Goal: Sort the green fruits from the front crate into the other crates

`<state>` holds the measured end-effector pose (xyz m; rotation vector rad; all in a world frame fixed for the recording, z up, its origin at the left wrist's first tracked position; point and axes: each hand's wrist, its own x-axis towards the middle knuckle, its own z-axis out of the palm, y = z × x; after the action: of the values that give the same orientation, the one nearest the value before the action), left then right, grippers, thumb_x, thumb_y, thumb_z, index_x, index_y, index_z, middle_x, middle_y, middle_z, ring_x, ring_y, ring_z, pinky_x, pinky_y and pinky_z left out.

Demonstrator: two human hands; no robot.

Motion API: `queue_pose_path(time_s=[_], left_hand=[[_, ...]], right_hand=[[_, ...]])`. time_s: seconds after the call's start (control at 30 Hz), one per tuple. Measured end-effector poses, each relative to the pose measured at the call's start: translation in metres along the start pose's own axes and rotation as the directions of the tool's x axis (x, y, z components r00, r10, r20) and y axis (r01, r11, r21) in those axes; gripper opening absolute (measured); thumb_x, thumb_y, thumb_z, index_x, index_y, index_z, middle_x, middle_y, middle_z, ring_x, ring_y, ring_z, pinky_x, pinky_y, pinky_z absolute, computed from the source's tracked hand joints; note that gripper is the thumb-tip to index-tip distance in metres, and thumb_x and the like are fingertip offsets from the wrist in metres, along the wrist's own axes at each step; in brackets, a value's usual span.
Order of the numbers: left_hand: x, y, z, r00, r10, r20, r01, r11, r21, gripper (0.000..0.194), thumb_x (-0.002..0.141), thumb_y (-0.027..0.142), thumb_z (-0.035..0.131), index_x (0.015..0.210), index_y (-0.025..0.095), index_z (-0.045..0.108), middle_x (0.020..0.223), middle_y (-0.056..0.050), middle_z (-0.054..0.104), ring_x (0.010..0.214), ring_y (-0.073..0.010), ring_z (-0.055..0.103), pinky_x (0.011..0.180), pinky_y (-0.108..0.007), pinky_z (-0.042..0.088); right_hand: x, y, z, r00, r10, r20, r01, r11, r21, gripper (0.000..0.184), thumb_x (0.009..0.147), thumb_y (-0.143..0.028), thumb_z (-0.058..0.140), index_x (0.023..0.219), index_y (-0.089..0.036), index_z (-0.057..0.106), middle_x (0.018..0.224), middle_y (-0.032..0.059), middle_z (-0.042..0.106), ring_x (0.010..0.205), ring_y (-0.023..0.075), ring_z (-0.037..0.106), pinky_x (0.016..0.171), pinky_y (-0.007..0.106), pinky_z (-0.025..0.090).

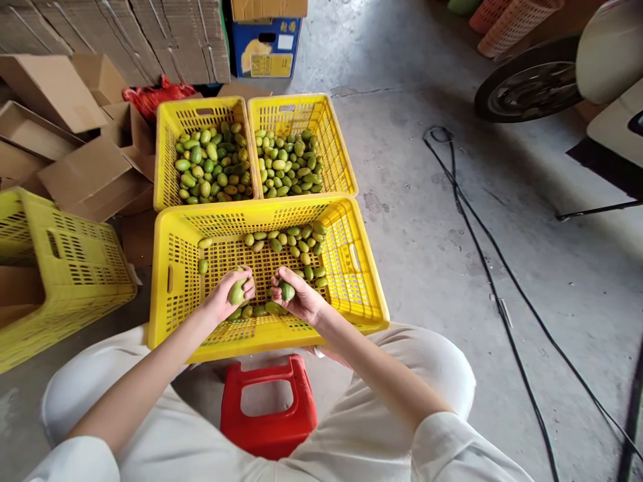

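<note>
My left hand point(221, 300) is closed around a small oval green fruit point(236, 292), held over the near yellow crate point(372, 314). Opposite it, a darker green oval fruit point(287, 290) is gripped in my right hand point(307, 302). A narrow gap separates the two hands. Beneath and beyond them, loose green and yellowish fruits point(276, 245) lie on the crate's slotted floor, mostly toward the back and right. A few more, partly hidden by my hands, lie along the near side.
Behind stand two yellow crates, left point(165, 154) and right point(336, 144), both holding many similar fruits. Cardboard boxes point(90, 167) and a tilted yellow crate point(85, 261) are at left. A red stool point(268, 428) is between my legs. Black cable point(482, 248) crosses the floor near a vehicle wheel point(532, 87).
</note>
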<state>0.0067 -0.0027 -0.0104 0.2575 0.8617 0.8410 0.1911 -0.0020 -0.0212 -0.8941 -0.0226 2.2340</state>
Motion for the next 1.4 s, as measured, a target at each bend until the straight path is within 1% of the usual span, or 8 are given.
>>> queue_pose_path(time_s=[0.2,0.4,0.53,0.77,0.93,1.03,1.2,1.4], left_hand=[[0.001,-0.008,0.003,0.998,0.032,-0.051,-0.033,0.999,-0.016,0.030,0.084,0.039,0.070,0.071,0.017,0.053,0.057,0.003,0.049,0.053,-0.0093,0.051,0.053,-0.020,0.045],[0.003,0.005,0.001,0.984,-0.027,-0.177,0.001,0.990,-0.143,0.018,0.087,0.033,0.062,0.093,0.016,0.059,0.088,-0.007,0.067,0.080,-0.0201,0.067,0.072,-0.036,0.058],[0.004,0.013,-0.001,0.991,0.071,-0.116,-0.079,0.994,-0.070,0.026,0.079,0.024,0.072,0.101,0.016,0.060,0.100,-0.007,0.067,0.084,-0.0183,0.066,0.071,-0.032,0.057],[0.001,0.004,0.000,0.996,0.090,-0.024,-0.090,0.996,-0.003,0.026,0.073,0.023,0.078,0.079,0.019,0.054,0.071,0.004,0.051,0.058,-0.0069,0.051,0.053,-0.019,0.044],[0.003,-0.001,-0.003,0.996,0.082,-0.019,-0.081,0.995,0.058,0.029,0.081,0.037,0.073,0.071,0.017,0.055,0.065,0.003,0.050,0.051,-0.0063,0.046,0.046,-0.019,0.038],[0.004,0.002,-0.001,0.994,0.100,-0.039,-0.099,0.995,0.022,0.032,0.086,0.043,0.066,0.070,0.015,0.059,0.062,0.001,0.052,0.049,-0.0079,0.048,0.047,-0.021,0.041],[0.003,0.010,0.005,0.995,0.041,-0.088,-0.049,0.994,-0.096,0.029,0.087,0.031,0.063,0.106,0.010,0.068,0.083,-0.007,0.066,0.068,-0.0124,0.061,0.065,-0.026,0.053],[-0.004,0.009,0.010,0.998,0.047,0.033,-0.047,0.999,-0.011,0.023,0.071,0.028,0.081,0.076,0.013,0.064,0.071,-0.003,0.060,0.072,-0.0142,0.060,0.066,-0.025,0.052]], right_hand=[[0.003,0.002,-0.005,0.996,0.083,0.036,-0.082,0.996,-0.020,0.034,0.087,-0.045,0.064,0.069,-0.017,0.057,0.052,-0.0019,0.053,0.038,0.0070,0.041,0.038,0.018,0.032],[0.003,-0.008,-0.005,1.000,-0.019,0.016,0.018,0.998,0.052,0.017,0.082,-0.026,0.057,0.096,-0.017,0.062,0.079,0.0045,0.069,0.069,0.0187,0.065,0.061,0.032,0.055],[0.000,-0.010,0.001,0.995,-0.095,0.009,0.095,0.995,-0.015,0.028,0.076,-0.014,0.065,0.103,-0.018,0.062,0.087,0.0021,0.070,0.078,0.0167,0.066,0.070,0.030,0.056],[0.002,-0.005,-0.003,0.999,-0.036,0.021,0.036,0.999,-0.001,0.027,0.070,-0.011,0.077,0.083,-0.019,0.054,0.067,-0.0047,0.058,0.053,0.0051,0.049,0.046,0.012,0.038],[0.008,-0.004,-0.010,0.998,0.060,0.000,-0.060,0.998,0.027,0.025,0.084,-0.034,0.070,0.075,-0.017,0.053,0.057,-0.0047,0.052,0.039,0.0027,0.033,0.034,0.012,0.022],[0.008,-0.008,-0.008,0.999,0.040,-0.001,-0.040,0.997,0.061,0.028,0.091,-0.042,0.055,0.081,-0.016,0.059,0.060,-0.0006,0.057,0.042,0.0072,0.043,0.036,0.015,0.032],[0.004,-0.013,-0.001,1.000,-0.023,0.011,0.022,0.998,0.061,0.024,0.082,-0.022,0.054,0.103,-0.016,0.063,0.085,0.0069,0.070,0.074,0.0191,0.065,0.063,0.030,0.055],[0.001,-0.009,-0.001,0.999,0.016,0.033,-0.017,1.000,0.026,0.023,0.072,-0.014,0.070,0.092,-0.018,0.059,0.078,0.0001,0.065,0.058,0.0085,0.055,0.044,0.014,0.041]])
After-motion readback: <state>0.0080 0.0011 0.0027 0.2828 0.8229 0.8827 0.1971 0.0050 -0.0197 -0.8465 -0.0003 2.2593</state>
